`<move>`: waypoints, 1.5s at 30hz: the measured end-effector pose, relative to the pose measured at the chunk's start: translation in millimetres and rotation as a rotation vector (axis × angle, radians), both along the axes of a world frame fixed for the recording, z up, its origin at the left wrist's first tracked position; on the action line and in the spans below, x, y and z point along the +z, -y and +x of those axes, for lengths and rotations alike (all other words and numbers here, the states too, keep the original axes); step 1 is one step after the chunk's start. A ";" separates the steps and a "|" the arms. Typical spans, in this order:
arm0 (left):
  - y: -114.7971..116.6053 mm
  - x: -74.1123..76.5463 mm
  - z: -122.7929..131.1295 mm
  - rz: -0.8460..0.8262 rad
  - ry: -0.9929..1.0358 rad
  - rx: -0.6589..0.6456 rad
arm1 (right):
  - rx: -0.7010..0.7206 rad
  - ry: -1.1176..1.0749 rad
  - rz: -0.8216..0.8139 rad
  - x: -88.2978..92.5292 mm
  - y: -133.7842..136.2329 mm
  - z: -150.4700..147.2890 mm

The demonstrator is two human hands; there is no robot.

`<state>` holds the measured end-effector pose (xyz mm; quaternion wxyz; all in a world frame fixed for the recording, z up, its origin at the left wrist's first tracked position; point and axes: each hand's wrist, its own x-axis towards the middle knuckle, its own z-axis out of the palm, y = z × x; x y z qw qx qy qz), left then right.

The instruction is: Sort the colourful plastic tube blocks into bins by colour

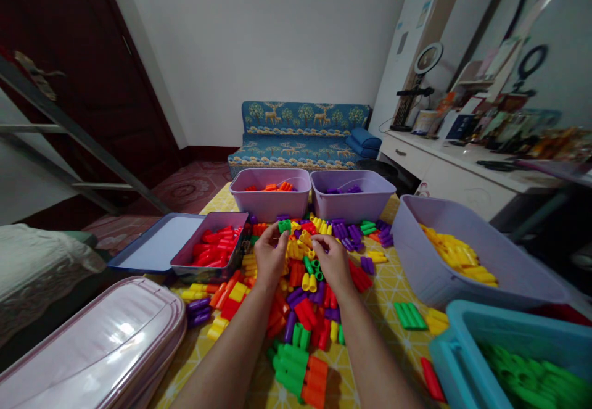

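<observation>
Both hands reach over a mixed pile of plastic tube-shaped building blocks (296, 273) in red, orange, yellow, green and purple. Between the thumb and fingers of my left hand (271, 255) is a green tube block (284, 226), held just above the pile. My right hand (332, 262) pinches a yellow tube block (306, 238) at its fingertips, close to the left hand's piece but apart from it. Below my wrists lies a joined green block group (290, 366) with an orange block group (315, 381) against it.
Sorted blocks fill several bins: a lilac bin with orange (271, 202), one with purple (354, 205), one with yellow (416, 273), a turquoise bin (462, 341) with green, and a box (208, 270) with red. Lids (92, 341) lie left. A patterned cloth (374, 341) covers the table.
</observation>
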<state>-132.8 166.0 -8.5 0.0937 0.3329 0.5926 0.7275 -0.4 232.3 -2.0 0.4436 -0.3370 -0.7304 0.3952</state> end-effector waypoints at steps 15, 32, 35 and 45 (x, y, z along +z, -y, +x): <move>2.2 7.1 2.8 0.035 0.050 -0.014 | 0.003 -0.002 0.002 -1.5 -0.2 -0.1; 7.6 10.1 3.2 -0.003 -0.026 0.036 | -0.002 0.007 -0.001 -2.5 -0.8 -0.5; 8.4 10.2 3.0 -0.011 -0.050 0.041 | -0.002 0.006 -0.005 -1.5 -0.2 -0.2; 10.7 7.0 4.5 -0.042 -0.136 0.024 | -0.003 -0.001 0.001 -1.9 0.4 -0.2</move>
